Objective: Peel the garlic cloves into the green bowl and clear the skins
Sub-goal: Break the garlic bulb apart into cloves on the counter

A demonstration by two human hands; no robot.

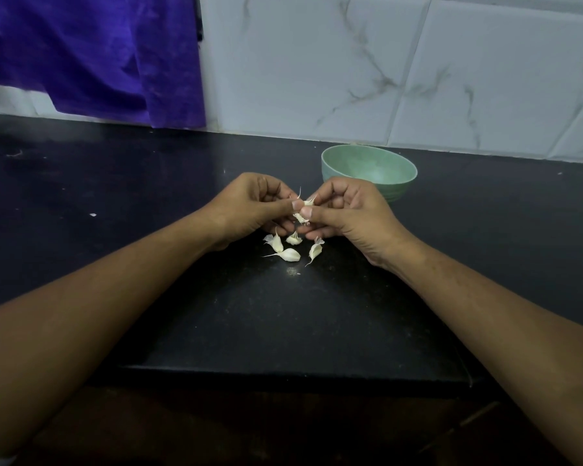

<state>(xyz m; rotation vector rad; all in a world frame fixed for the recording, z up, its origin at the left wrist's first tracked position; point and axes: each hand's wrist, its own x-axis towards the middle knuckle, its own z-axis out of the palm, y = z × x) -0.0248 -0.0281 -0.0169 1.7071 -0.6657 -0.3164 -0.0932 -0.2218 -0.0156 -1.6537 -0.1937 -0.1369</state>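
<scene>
While both hands meet just in front of the bowl (399, 191), one clove (303, 210) is pinched between them, on the bowl's near-left side and raised off the worktop (283, 314).

- Left hand (253, 205): grip closed; thumb and curled fingers pinch the clove's left end.
- Right hand (347, 216): grip closed; thumb and forefinger pinch the same clove from the right, the other fingers curled into the palm. It overlaps the bowl's near-left wall in this view.
- Clove: small, off-white, mostly hidden by the thumbs. Thin curled wisps of skin (299, 193) stand up from its top.
- Loose cloves (290, 254): four, unpeeled, cream-white with pointed papery tails. They lie in a tight cluster on the worktop directly under the hands, nearer than the bowl, close together but mostly apart.
- Bowl: pale green, round, upright, with faint ridges on its outer wall and nothing visible inside. It stands near the worktop's back edge.
- Worktop: black and speckled. Its back edge meets the tiles (384, 68) just behind the bowl, and its front edge runs well in front of it, under the forearms. Dark surface extends wide to the bowl's left and right.
- Fleck (93, 214): small and white, far to the left of the bowl.
- Cloth (98, 55): purple, hanging behind the worktop, far left of the bowl.
- Tiles: white with grey marble veining.
</scene>
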